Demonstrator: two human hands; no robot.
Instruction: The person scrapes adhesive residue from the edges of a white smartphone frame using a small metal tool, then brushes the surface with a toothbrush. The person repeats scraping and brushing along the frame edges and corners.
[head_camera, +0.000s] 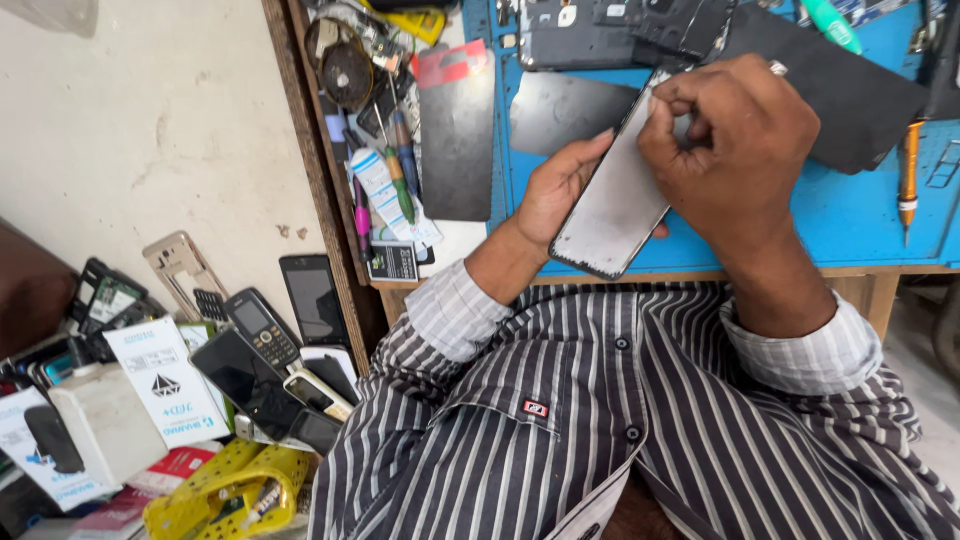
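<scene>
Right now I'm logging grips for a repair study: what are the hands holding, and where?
The left hand cradles a phone screen panel from underneath along its left edge. The right hand pinches at its upper edge; what the fingertips grip cannot be told.

A glossy, dusty glass phone screen (615, 205) lies over a smooth blue mat (840, 215) edged by worn wood (800, 272).

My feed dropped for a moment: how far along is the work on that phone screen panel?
Done: other panels and a phone body lie stripped on the blue mat. In hand: left hand holds the screen panel from beneath; right hand pinches at its top edge. Left: the panel is not yet on any phone body.
</scene>
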